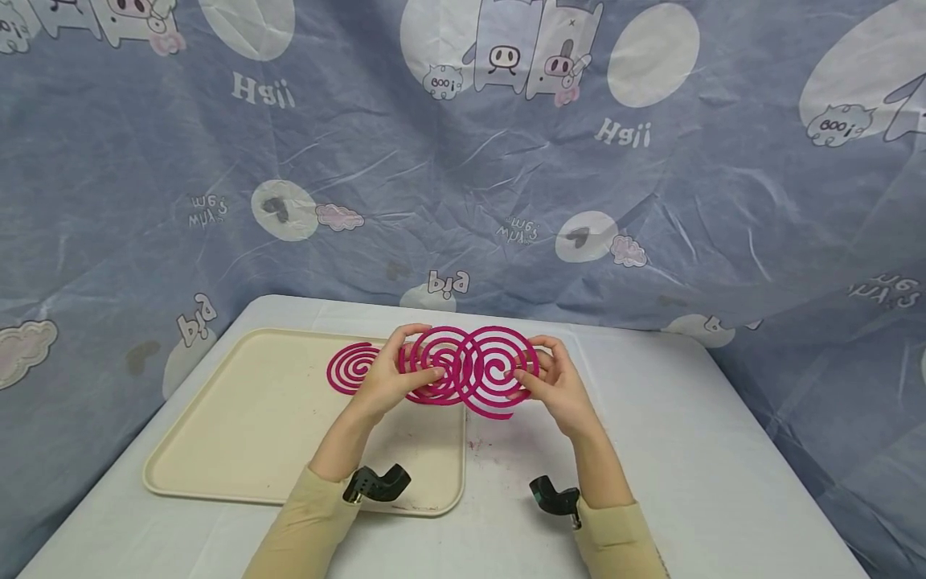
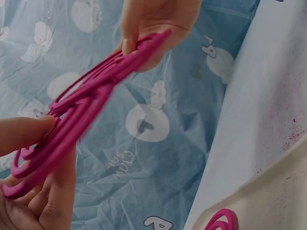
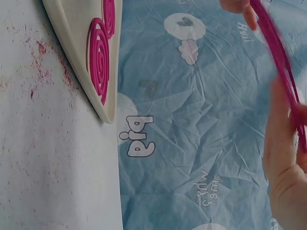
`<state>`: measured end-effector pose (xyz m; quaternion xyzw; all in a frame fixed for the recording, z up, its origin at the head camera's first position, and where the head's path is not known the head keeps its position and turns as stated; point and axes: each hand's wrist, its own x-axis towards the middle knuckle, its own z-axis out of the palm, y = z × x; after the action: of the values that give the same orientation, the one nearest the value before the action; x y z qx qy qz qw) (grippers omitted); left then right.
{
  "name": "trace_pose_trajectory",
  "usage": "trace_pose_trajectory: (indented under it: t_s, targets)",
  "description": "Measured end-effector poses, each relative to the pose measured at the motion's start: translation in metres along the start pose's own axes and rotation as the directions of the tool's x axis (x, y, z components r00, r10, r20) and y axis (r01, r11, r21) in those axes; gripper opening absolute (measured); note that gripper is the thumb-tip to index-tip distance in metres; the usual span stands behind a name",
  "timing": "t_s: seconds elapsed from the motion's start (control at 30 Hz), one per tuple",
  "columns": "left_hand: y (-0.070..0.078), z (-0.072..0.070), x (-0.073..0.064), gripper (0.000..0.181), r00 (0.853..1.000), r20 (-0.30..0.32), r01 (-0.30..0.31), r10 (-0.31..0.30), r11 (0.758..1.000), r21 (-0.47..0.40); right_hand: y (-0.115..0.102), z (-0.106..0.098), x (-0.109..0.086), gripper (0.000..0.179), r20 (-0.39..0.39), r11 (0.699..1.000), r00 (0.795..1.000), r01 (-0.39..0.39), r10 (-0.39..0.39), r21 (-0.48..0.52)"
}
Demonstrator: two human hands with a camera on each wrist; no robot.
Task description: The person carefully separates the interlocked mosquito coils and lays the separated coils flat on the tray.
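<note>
Two pink mosquito coils are held up in front, overlapping at their inner sides in the head view. My left hand [image 1: 382, 384] pinches the left coil [image 1: 443, 329], thumb on the near face and fingers behind. The right coil [image 1: 495, 329] is gripped the same way by my right hand [image 1: 567, 394]. Seen edge-on in the left wrist view, the held coils [image 2: 103, 91] cross each other at a slant. A separate pink coil [image 1: 334, 370] lies on the beige tray [image 1: 253, 434]. In the right wrist view another coil [image 3: 99, 62] rests near the tray's corner.
The tray covers the left part of the white table [image 1: 665, 450]. Pink crumbs [image 3: 41, 52] are scattered on the table beside the tray. A blue printed cloth [image 1: 448, 177] hangs behind and at the sides of the table.
</note>
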<state>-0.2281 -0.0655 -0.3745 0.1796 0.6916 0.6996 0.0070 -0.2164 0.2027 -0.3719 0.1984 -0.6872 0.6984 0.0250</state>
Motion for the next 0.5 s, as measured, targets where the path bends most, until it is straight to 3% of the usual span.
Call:
trace_pose_trajectory:
  t_s: [0.2,0.4,0.5]
  targets:
    - [-0.001,0.001,0.000,0.045,1.000,0.028,-0.013,0.012,0.999,0.035,-0.001,0.002,0.000,0.052,-0.029,0.999,0.999,-0.036,0.036,-0.019]
    - [-0.002,-0.003,-0.001,0.050,0.997,0.065,-0.041,0.040,0.999,0.006,-0.002,-0.005,-0.001,0.045,0.083,0.994,0.996,-0.004,0.013,-0.112]
    - [-0.002,-0.004,0.000,0.050,0.996,0.072,-0.050,0.046,0.998,0.046,-0.003,-0.008,-0.003,0.034,0.134,0.984,0.991,0.022,0.001,-0.176]
